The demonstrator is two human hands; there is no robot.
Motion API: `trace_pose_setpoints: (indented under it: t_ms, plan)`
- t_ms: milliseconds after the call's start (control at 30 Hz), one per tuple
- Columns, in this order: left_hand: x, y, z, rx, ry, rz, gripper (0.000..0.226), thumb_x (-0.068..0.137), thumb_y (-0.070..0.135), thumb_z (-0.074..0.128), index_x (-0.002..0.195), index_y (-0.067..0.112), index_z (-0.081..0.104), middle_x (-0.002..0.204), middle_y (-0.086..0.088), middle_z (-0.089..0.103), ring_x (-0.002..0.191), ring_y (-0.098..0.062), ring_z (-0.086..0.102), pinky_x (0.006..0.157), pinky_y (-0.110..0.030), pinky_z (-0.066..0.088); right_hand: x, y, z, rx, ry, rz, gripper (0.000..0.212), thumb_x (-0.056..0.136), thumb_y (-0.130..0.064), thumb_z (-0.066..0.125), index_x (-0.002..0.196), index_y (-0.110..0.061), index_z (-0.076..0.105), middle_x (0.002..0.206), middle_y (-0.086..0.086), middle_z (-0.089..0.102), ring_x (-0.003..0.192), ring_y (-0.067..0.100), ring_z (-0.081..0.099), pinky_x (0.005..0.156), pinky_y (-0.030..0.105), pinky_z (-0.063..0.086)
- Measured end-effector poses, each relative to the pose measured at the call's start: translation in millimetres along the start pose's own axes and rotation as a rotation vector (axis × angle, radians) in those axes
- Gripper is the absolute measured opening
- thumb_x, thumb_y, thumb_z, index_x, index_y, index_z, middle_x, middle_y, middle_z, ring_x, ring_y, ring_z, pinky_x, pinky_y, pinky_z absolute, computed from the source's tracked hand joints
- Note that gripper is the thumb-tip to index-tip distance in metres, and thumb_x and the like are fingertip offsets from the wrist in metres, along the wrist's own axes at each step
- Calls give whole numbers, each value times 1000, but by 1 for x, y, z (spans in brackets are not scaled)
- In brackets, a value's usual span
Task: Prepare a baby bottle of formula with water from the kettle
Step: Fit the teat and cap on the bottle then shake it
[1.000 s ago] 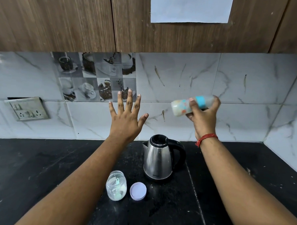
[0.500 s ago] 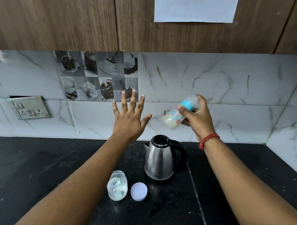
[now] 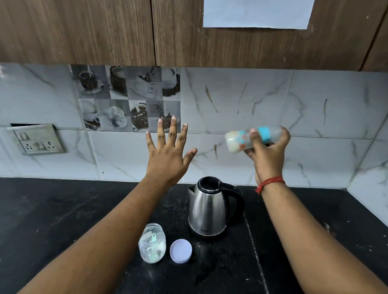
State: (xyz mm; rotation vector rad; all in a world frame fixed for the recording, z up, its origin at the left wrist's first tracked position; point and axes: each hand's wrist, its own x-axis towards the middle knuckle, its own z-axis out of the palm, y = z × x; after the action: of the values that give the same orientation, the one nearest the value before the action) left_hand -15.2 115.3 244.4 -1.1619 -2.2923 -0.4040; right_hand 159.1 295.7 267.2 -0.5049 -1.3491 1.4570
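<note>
My right hand (image 3: 267,154) grips a baby bottle (image 3: 240,141) with a blue collar and milky liquid inside, held nearly level in the air above the kettle, its base pointing left. The bottle is blurred. My left hand (image 3: 168,154) is raised beside it with fingers spread and nothing in it. A steel kettle (image 3: 208,208) with a black handle and lid stands on the black counter (image 3: 51,229) below. In front of the kettle stands an open clear jar (image 3: 152,242) of white powder with a green scoop inside, and its pale lid (image 3: 181,250) lies to its right.
Wooden cabinets (image 3: 82,24) hang overhead with a white sheet of paper (image 3: 258,10) on one door. A switch and socket plate (image 3: 36,140) sits on the marble-tiled wall at the left. A side wall closes the counter at the right.
The bottle has swung in my right hand: level, then tipped base-down to the left, now near level again. My left hand has stayed raised and spread.
</note>
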Motion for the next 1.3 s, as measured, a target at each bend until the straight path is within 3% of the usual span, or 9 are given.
trace_pose_setpoints:
  t_ms: [100, 233, 333, 433, 567, 667, 767, 1167, 1300]
  plan:
    - [1, 1, 0, 1, 2, 13, 76, 99, 70, 2, 162, 29, -14, 169, -3, -27, 153, -35, -30, 122, -66, -9, -1, 0, 3, -85, -182, 54, 67, 85, -20, 81, 138, -32, 41, 121, 14, 64, 107, 30, 72, 77, 50, 64]
    - [2, 1, 2, -10, -4, 8, 76, 99, 69, 1, 162, 30, -15, 169, -3, -27, 153, -35, -31, 122, -66, -9, 1, 4, 1, 5, -10, 9, 66, 87, -23, 79, 137, -31, 37, 116, 7, 64, 107, 27, 72, 78, 48, 64]
    - [2, 1, 3, -2, -4, 20, 76, 98, 70, -1, 162, 30, -14, 170, -3, -27, 153, -35, -31, 122, -67, -6, 0, 3, 4, -115, -217, 57, 67, 85, -20, 82, 137, -33, 42, 117, 13, 66, 107, 31, 72, 76, 47, 64]
    - [3, 2, 4, -17, -12, 7, 76, 98, 70, -1, 162, 30, -16, 168, -2, -30, 152, -34, -33, 122, -67, -7, 3, 6, 0, -1, -27, 8, 67, 86, -24, 80, 137, -33, 38, 123, 15, 64, 109, 29, 71, 76, 46, 64]
    - [2, 2, 5, 2, -8, 22, 74, 97, 70, -4, 158, 31, -20, 169, -3, -27, 153, -35, -30, 122, -68, -5, 2, 6, 3, -116, -218, 50, 66, 85, -18, 82, 135, -35, 42, 119, 16, 65, 106, 32, 72, 77, 50, 64]
    - [4, 2, 6, -10, -9, 8, 74, 99, 70, 0, 159, 31, -19, 169, -3, -28, 153, -35, -30, 122, -68, -5, 3, 5, 0, 6, -26, 3, 67, 89, -21, 78, 140, -29, 36, 111, 4, 66, 102, 21, 73, 77, 45, 64]
    - [3, 2, 7, 4, -4, 33, 74, 98, 70, -1, 159, 31, -20, 170, -3, -26, 154, -35, -28, 122, -68, -5, 2, 2, 2, -71, -237, 72, 63, 89, -14, 77, 138, -28, 40, 118, 14, 65, 107, 30, 71, 76, 47, 64]
    - [6, 2, 6, 2, -16, 15, 75, 98, 70, -3, 159, 31, -19, 169, -3, -29, 153, -35, -30, 122, -68, -6, 7, 2, -3, -62, -222, 54, 69, 87, -19, 80, 142, -29, 38, 123, 16, 64, 109, 31, 71, 76, 45, 64]
    - [7, 3, 6, -13, -18, 12, 75, 98, 70, -1, 161, 31, -17, 169, -2, -29, 153, -34, -30, 122, -67, -7, 7, 7, -6, 44, -40, 24, 65, 90, -20, 76, 140, -27, 34, 120, 10, 64, 106, 25, 72, 77, 44, 64]
